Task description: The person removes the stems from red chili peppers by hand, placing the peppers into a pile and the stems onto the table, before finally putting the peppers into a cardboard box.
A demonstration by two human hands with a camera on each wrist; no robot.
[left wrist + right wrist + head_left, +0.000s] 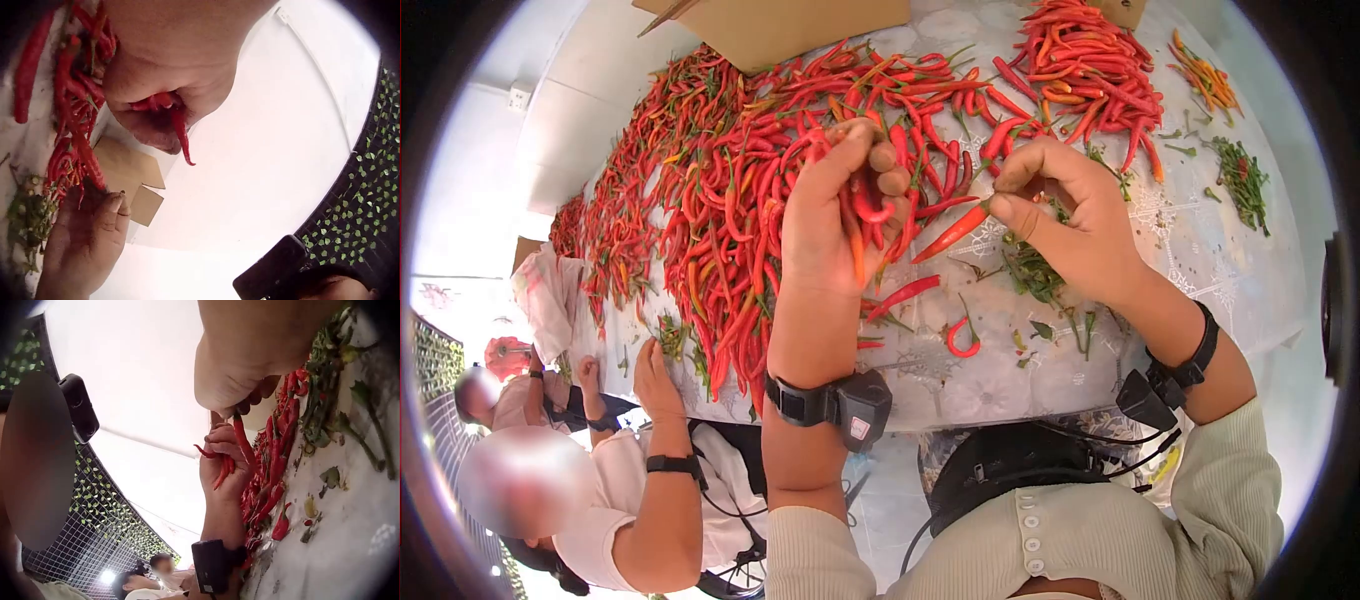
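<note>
My left fingers (883, 156) clasp several chillies (870, 207); my right fingers (1050, 160) pinch one chilli (953, 234) by its stem end.
I see it slim, orange-red and green-capped, above the tabletop (980, 390), between the near edge and the far-side box (800, 30), whose inside is hidden; the wristband (800, 402) label (859, 429) is unreadable.

Bright light washes the wall (269, 156) white. A bright spot (107, 576) glares in the right-wrist view. Dark-cornered edges bend.
</note>
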